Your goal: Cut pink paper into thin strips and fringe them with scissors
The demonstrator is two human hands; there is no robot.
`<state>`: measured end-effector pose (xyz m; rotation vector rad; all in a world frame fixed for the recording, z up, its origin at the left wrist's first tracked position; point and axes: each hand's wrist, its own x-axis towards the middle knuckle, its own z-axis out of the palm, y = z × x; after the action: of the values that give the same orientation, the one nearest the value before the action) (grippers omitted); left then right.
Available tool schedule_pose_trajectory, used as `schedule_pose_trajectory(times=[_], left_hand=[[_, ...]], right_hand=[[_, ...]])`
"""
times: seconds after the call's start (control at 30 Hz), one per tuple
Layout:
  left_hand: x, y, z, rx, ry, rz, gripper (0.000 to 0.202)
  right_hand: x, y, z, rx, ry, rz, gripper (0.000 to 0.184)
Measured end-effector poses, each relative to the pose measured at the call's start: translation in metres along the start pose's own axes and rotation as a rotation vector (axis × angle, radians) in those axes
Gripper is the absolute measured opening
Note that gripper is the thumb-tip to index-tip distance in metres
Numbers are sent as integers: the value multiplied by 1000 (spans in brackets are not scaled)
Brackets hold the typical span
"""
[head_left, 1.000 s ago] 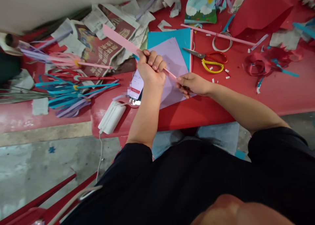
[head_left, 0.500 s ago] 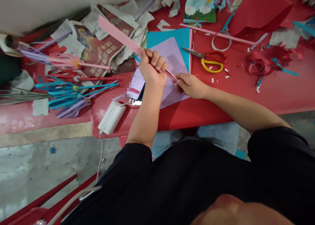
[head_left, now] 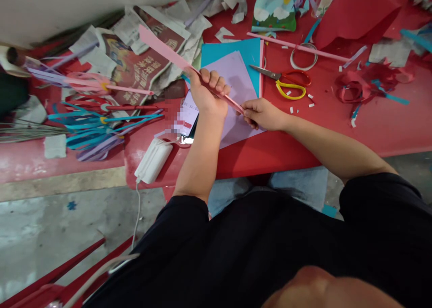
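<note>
A long pink paper strip [head_left: 165, 51] runs slantwise over the sheets, wide and flat at its upper left end and narrow, like a rolled or folded stick, between my hands. My left hand [head_left: 209, 96] is closed loosely round its middle, fingers curled over it and thumb along it. At the narrow lower end, my right hand [head_left: 265, 114] pinches it between thumb and fingers. Beneath lie a lilac paper sheet [head_left: 232, 76] and a teal sheet [head_left: 216, 51]. Scissors [head_left: 278, 76] with red and yellow handles rest to the right of the sheets, blades partly apart.
Beside my left forearm are a phone [head_left: 187, 114] with a running timer and a white power bank [head_left: 153, 160] on a cable. Teal fringed paper pieces [head_left: 97, 123] and crumpled newspaper [head_left: 141, 65] cover the left. A tape roll [head_left: 304, 56] and red paper scraps [head_left: 357, 85] lie right.
The fingers of my left hand have loosened a little and the thumb has shifted along the strip. The strip's wide end has moved slightly right and down. My right hand keeps its pinch.
</note>
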<state>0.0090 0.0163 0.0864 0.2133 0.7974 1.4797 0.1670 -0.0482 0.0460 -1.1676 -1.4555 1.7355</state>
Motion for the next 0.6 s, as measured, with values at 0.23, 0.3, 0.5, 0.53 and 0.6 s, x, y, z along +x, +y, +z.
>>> schedule_pose_trajectory(times=[0.23,0.3,0.5,0.53,0.6], left_hand=[[10,0,-9,87,-34,5,86],[20,-2,-15,159,-90,24,87],[37,-8,-21,201,-58,11,85],[37,-8,-21,197,-45,9,84],[38,-8,-23,224,-78,15,84]], right_hand=[[0,4,-3,22,-46,-9,27],[0,4,-5,40,-56,-26,28],[-1,1,-3,140,-66,37,20],[-1,1,-2,161,-68,47,18],[-2,0,-1,200,-80,67,18]])
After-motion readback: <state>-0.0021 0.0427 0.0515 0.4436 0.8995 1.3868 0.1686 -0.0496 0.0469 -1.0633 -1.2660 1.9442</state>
